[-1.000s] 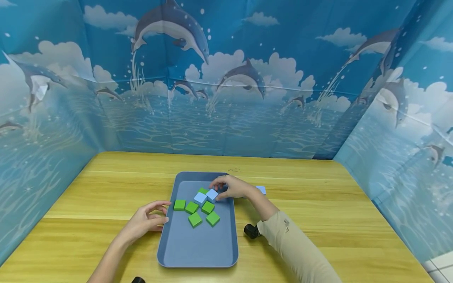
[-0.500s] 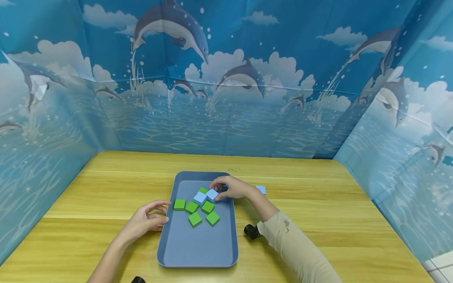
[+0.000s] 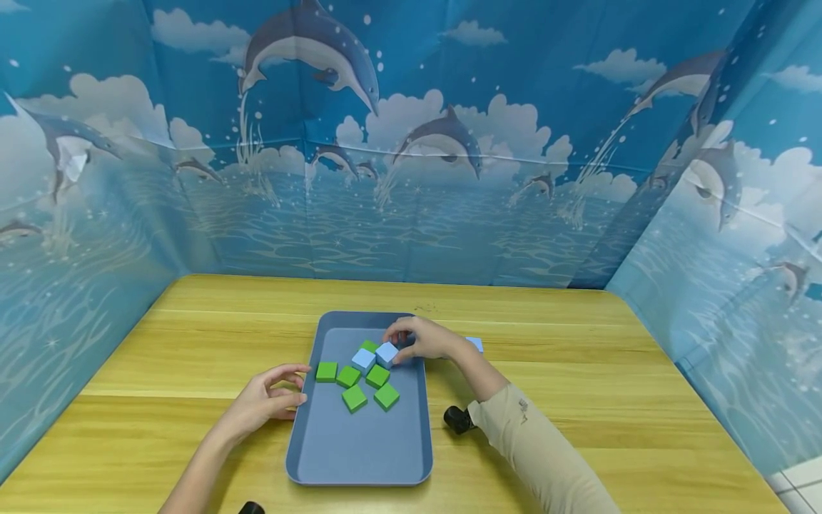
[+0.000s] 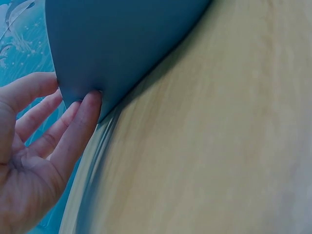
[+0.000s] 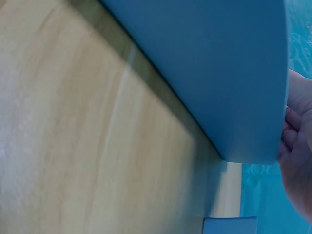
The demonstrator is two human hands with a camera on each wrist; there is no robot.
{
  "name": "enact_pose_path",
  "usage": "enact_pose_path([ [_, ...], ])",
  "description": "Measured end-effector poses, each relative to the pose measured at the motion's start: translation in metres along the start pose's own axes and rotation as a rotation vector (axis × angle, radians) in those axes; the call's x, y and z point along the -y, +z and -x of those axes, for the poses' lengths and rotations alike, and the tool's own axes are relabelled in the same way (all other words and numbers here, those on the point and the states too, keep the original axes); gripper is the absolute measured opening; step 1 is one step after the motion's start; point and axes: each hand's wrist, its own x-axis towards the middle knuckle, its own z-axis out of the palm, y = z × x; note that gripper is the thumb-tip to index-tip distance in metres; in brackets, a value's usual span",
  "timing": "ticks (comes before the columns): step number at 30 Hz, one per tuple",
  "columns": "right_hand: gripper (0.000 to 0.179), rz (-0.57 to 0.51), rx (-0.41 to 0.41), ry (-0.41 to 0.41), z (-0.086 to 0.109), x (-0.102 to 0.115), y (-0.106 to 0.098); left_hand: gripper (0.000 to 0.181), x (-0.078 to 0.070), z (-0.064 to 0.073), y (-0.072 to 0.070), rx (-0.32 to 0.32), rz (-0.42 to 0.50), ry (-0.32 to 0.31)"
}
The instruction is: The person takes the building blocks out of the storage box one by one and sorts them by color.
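Bright green blocks [image 3: 354,398], pale blue blocks [image 3: 363,360], a grey-blue tray [image 3: 359,450], a yellow table [image 3: 578,385] streaked with wood grain, a blue backdrop [image 3: 359,235] patterned with grey-and-white dolphins, white clouds and rippling water, a beige sleeve [image 3: 539,450] with dark marks

The tray [image 3: 359,453] lies on the desk [image 3: 642,371], blocks [image 3: 349,378] inside toward its far end, the left hand [image 3: 265,398] at its left edge, the right hand [image 3: 425,339] across its right. Another block [image 3: 476,343] lies right of it; a curtain [image 3: 359,214] hangs behind.
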Motion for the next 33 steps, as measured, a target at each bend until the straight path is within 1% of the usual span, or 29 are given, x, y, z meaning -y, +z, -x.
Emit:
enact_pose_path([
  [3,0.031,0.000,-0.024,0.012,0.003,-0.001,-0.003,0.053,0.000,0.000,0.000,0.002,0.002,-0.001],
  [8,0.034,-0.024,-0.073,0.005,0.010,0.000,-0.008,0.053,-0.001,0.000,0.001,0.002,0.007,-0.004],
  [15,0.034,-0.070,-0.133,-0.007,0.019,-0.001,-0.013,0.053,-0.001,0.001,0.001,0.000,0.005,-0.006],
  [23,0.034,-0.115,-0.278,-0.025,0.034,0.001,-0.024,0.054,-0.002,0.002,0.001,-0.002,0.011,-0.002],
  [25,0.035,-0.116,-0.306,-0.023,0.040,0.003,-0.027,0.055,-0.002,0.002,0.001,-0.002,0.013,-0.002],
  [28,0.035,-0.117,-0.334,-0.018,0.049,0.012,-0.032,0.055,-0.002,0.002,0.001,0.000,0.015,-0.001],
  [31,0.034,-0.124,-0.353,-0.002,0.059,0.019,-0.037,0.055,-0.002,0.001,0.001,0.002,0.019,-0.003],
  [33,0.034,-0.134,-0.369,0.016,0.064,0.020,-0.039,0.055,-0.003,0.001,0.001,0.005,0.020,-0.003],
])
